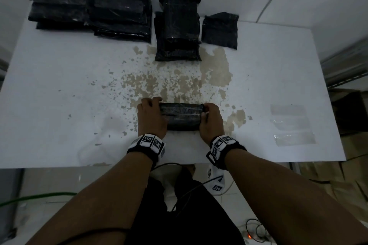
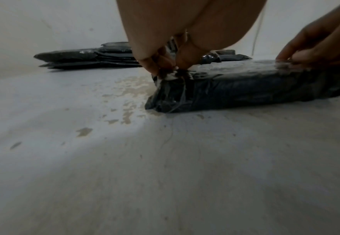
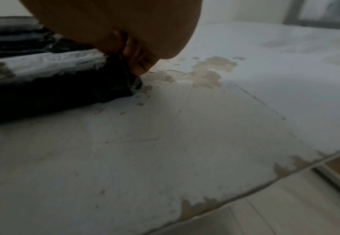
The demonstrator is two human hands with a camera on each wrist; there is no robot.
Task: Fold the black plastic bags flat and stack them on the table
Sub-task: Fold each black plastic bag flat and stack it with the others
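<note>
A folded black plastic bag [image 1: 182, 116] lies on the white table [image 1: 59, 77] near its front edge, long side running left to right. My left hand [image 1: 152, 114] pinches the bag's left end, where the plastic [image 2: 173, 74] bunches under the fingertips. My right hand [image 1: 211, 119] grips the right end [image 3: 124, 82], with its thumb on top. Stacks of folded black bags lie along the far edge: one at far left [image 1: 57, 9], one beside it [image 1: 119, 14], a tall one [image 1: 179, 24] in the middle and a single bag [image 1: 220, 31] to its right.
Worn brown patches [image 1: 215, 67] mark the tabletop between me and the stacks. Clear plastic sheets [image 1: 292, 125] lie at the right side of the table. The table's chipped front edge [image 3: 245, 190] is close behind my wrists. Cables run across the floor below.
</note>
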